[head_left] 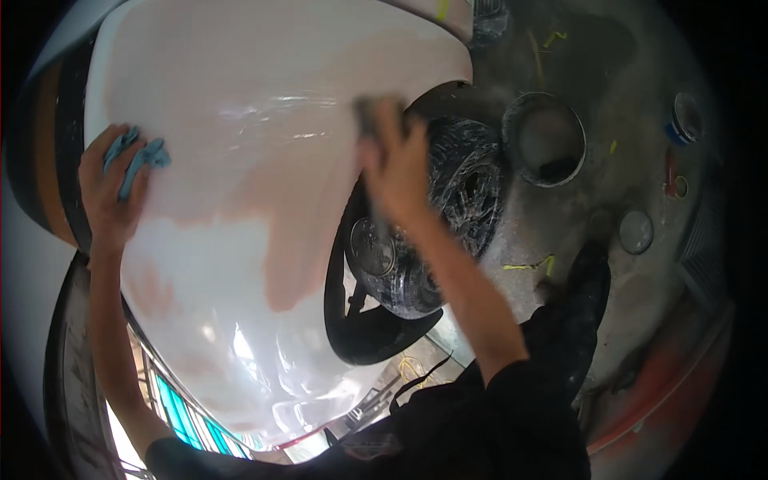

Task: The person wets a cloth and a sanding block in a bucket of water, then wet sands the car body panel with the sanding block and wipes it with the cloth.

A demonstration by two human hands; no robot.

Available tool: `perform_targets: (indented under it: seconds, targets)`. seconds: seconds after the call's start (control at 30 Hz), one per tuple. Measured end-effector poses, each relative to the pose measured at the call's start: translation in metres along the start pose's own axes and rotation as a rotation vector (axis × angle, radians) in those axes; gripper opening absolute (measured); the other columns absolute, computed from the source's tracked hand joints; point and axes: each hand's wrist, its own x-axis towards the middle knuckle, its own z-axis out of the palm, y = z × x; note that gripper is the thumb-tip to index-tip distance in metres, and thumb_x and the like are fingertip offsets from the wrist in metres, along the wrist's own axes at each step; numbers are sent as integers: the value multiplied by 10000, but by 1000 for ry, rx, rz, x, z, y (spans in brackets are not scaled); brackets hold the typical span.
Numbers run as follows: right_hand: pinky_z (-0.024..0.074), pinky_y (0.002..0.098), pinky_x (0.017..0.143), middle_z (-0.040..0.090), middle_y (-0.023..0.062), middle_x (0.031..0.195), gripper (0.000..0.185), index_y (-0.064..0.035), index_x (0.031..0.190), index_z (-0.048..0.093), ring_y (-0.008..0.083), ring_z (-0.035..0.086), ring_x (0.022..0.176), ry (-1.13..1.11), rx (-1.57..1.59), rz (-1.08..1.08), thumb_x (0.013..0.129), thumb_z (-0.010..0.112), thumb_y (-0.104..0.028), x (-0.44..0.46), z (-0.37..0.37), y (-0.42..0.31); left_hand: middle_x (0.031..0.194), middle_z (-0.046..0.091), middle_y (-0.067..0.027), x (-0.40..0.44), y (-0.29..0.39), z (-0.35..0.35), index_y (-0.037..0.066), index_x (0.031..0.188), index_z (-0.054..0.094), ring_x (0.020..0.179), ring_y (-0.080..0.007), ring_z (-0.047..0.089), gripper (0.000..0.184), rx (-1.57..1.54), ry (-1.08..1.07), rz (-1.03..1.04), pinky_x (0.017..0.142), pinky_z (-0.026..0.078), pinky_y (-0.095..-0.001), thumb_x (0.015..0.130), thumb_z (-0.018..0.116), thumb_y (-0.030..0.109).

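A white car panel (216, 160) with pinkish patches fills the left and middle of the view. My left hand (116, 188) rests at the panel's left edge, its fingers closed around a crumpled blue cloth (144, 164). Near the wheel arch, my right hand (396, 164) is blurred by motion over the panel's right edge. It grips a dark block (368, 116), whose details are smeared. Beside that hand is the wheel (472, 188), streaked with whitish residue.
A round bucket (582, 132) stands on the grey floor (624, 64) right of the wheel. Farther right are a tin with blue on it (686, 120), a red tool (669, 172) and a round lid (636, 232). Yellow tape scraps (548, 266) lie about. A red surface (680, 392) is at the lower right.
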Motion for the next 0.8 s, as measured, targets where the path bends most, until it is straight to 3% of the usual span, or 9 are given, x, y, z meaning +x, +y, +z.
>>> perform_targets:
  seconds: [0.03, 0.13, 0.2, 0.23, 0.3, 0.43, 0.6, 0.7, 0.8]
  targets:
    - [428, 619, 1062, 431, 407, 1449, 690, -130, 1553, 489, 592, 493, 1268, -110, 99, -59, 912, 727, -223, -48, -6, -39, 1363, 643, -130, 0, -1, 0, 71, 1154, 775, 1250, -320, 613, 294, -3, 8, -2, 1030, 472, -437, 861, 791, 87]
    - [475, 613, 1002, 379, 397, 1533, 714, -202, 1511, 555, 542, 522, 1243, -243, 134, -240, 850, 788, -338, -135, -2, -72, 1353, 651, -130, -3, 0, -1, 78, 1159, 778, 1241, -319, 619, 294, 2, 6, -10, 1026, 477, -429, 866, 790, 84]
    - [475, 619, 998, 388, 401, 1522, 710, -195, 1514, 550, 544, 527, 1235, -303, 113, -255, 854, 785, -310, -110, 8, -40, 1341, 660, -134, -3, 1, 0, 79, 1162, 780, 1235, -318, 623, 293, 10, -7, -19, 1023, 489, -423, 869, 789, 80]
    - [477, 607, 1001, 412, 398, 1494, 687, -182, 1504, 558, 551, 529, 1232, -129, 112, -273, 859, 771, -278, -59, 5, -26, 1337, 663, -136, -3, -1, 4, 79, 1164, 782, 1230, -317, 627, 292, -4, 9, -9, 1021, 497, -419, 872, 789, 80]
    - [481, 536, 1023, 480, 364, 1353, 621, -76, 1475, 560, 531, 553, 1191, -72, 128, 27, 926, 713, -322, 24, 3, 12, 1329, 669, -140, -10, -6, 9, 80, 1168, 784, 1220, -316, 634, 292, -31, 34, 4, 1016, 512, -410, 877, 788, 81]
    - [477, 525, 1026, 477, 364, 1336, 649, -49, 1511, 516, 516, 558, 1169, 35, 80, 107, 967, 687, -358, 65, 14, 59, 1355, 658, -134, -7, -6, 10, 61, 1196, 776, 1232, -296, 632, 291, -28, -1, 9, 1041, 519, -407, 906, 760, 75]
    - [516, 530, 868, 549, 368, 1318, 725, -112, 1530, 495, 436, 619, 1041, -200, 74, -306, 882, 790, -253, -163, -3, -70, 1328, 671, -142, -6, -2, 4, 70, 1172, 782, 1208, -310, 641, 297, -3, -4, -15, 1015, 523, -411, 876, 793, 85]
    - [504, 542, 907, 516, 364, 1369, 728, -123, 1525, 502, 470, 593, 1102, -217, 149, -359, 871, 796, -248, -164, -9, -60, 1335, 665, -144, -4, 0, 0, 69, 1173, 780, 1214, -312, 638, 293, 53, -15, -6, 1010, 521, -412, 881, 781, 80]
    - [487, 557, 957, 467, 356, 1352, 691, -102, 1517, 492, 509, 536, 1179, -68, 30, -117, 900, 757, -264, -36, -1, -15, 1344, 658, -149, -5, -2, 6, 73, 1179, 775, 1216, -320, 639, 294, -22, 33, 1, 1005, 520, -411, 885, 770, 77]
